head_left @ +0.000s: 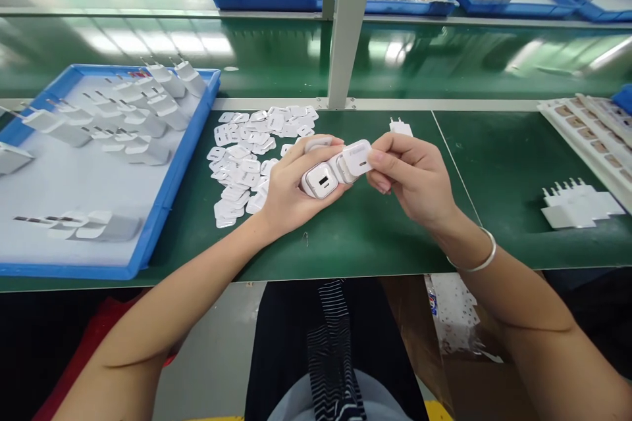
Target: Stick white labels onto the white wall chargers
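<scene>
Both forearms bare, angled inward from the lower corners, meeting at centre. Left hand (286, 194) palm-up, fingers curled closed in a cradling grip, thumb over the top. Right hand (412, 177) knuckles up, thumb and forefinger pinched shut toward the left hand. Right wrist slightly bent, ringed by a thin bangle (476, 256).

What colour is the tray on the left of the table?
Blue rim, pale grey floor; the tray shows plainly in the head view.

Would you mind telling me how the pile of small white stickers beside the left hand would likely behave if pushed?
The white stickers look thin and flat, so probably very light and floppy. They lie loose and overlapping on the smooth green mat, so a push would likely scatter them.
</scene>
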Action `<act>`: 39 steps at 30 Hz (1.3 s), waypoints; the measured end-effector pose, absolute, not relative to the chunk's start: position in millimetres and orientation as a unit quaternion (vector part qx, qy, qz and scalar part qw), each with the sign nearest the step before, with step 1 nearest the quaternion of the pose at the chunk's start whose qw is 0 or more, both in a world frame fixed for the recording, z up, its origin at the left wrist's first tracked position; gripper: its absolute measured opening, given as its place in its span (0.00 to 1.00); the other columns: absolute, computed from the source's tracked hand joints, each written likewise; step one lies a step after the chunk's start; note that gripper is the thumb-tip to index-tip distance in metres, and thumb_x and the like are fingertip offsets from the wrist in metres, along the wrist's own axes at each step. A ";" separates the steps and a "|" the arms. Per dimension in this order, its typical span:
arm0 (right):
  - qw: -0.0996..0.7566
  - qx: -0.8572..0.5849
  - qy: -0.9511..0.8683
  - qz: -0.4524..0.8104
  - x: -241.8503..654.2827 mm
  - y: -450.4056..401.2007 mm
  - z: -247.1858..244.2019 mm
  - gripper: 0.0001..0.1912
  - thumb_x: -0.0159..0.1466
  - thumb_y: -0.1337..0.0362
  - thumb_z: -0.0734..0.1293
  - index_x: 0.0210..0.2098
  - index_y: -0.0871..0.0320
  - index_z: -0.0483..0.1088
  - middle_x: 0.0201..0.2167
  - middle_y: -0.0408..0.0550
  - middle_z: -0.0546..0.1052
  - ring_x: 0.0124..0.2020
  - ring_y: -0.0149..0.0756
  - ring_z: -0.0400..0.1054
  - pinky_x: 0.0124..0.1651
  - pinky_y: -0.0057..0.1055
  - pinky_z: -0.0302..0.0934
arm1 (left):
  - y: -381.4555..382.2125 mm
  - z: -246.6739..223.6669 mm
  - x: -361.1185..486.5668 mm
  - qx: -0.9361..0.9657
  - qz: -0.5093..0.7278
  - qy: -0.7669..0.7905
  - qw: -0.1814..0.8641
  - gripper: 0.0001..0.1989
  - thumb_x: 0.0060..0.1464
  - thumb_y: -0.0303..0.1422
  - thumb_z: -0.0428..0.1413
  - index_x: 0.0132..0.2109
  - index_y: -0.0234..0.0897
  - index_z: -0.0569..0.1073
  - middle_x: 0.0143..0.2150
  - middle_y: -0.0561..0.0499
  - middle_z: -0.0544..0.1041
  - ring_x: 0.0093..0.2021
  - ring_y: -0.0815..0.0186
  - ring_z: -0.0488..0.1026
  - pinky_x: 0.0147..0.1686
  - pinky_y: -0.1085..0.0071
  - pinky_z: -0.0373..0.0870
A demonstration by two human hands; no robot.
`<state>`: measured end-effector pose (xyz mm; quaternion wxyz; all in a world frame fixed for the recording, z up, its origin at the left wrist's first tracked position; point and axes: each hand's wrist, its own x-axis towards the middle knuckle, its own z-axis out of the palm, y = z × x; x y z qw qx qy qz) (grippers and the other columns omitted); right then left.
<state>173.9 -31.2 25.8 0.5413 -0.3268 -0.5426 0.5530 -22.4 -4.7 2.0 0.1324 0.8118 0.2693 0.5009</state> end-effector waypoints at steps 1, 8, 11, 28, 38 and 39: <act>0.538 -0.324 -0.537 0.563 173.2 -31.7 25.5 0.13 0.67 0.61 0.72 0.28 0.59 0.70 0.16 0.38 0.64 0.19 0.25 0.56 0.22 0.25 0.51 | -5.0 2.6 -22.3 0.810 0.505 0.265 0.133 0.19 0.53 0.34 0.67 0.51 0.41 0.76 0.52 0.46 0.79 0.51 0.61 0.78 0.50 0.63 0.78; 0.526 -0.313 -0.526 0.591 173.3 -33.1 26.9 0.13 0.66 0.61 0.73 0.28 0.60 0.71 0.16 0.38 0.64 0.19 0.25 0.56 0.23 0.24 0.51 | -5.1 5.5 -23.3 0.811 0.512 0.251 0.127 0.20 0.52 0.32 0.68 0.52 0.40 0.76 0.51 0.45 0.78 0.52 0.60 0.78 0.50 0.64 0.79; 0.528 -0.308 -0.529 0.589 173.1 -33.0 26.0 0.13 0.66 0.62 0.72 0.28 0.60 0.70 0.17 0.39 0.64 0.20 0.25 0.56 0.23 0.24 0.51 | -6.1 5.8 -23.2 0.812 0.511 0.253 0.125 0.19 0.53 0.33 0.68 0.52 0.41 0.76 0.51 0.45 0.78 0.51 0.60 0.78 0.50 0.63 0.79; 0.509 -0.371 -0.544 0.554 173.1 -37.0 30.8 0.18 0.63 0.58 0.75 0.23 0.59 0.68 0.14 0.38 0.63 0.16 0.24 0.54 0.21 0.25 0.48 | -8.5 5.4 -24.2 0.826 0.494 0.252 0.097 0.19 0.55 0.34 0.65 0.54 0.42 0.75 0.53 0.45 0.78 0.52 0.59 0.78 0.51 0.62 0.79; 0.507 -0.357 -0.545 0.565 174.1 -36.3 32.1 0.18 0.64 0.60 0.74 0.23 0.60 0.68 0.13 0.37 0.63 0.16 0.23 0.54 0.20 0.24 0.47 | -6.1 7.5 -25.3 0.836 0.497 0.220 0.080 0.21 0.55 0.32 0.65 0.56 0.42 0.73 0.54 0.44 0.77 0.52 0.59 0.77 0.52 0.60 0.79; 0.507 -0.356 -0.546 0.565 174.3 -36.3 32.2 0.17 0.64 0.60 0.74 0.23 0.60 0.68 0.13 0.37 0.63 0.16 0.23 0.53 0.20 0.24 0.47 | -5.8 8.0 -25.4 0.837 0.496 0.217 0.079 0.22 0.55 0.31 0.65 0.56 0.43 0.73 0.54 0.45 0.77 0.53 0.59 0.77 0.52 0.60 0.79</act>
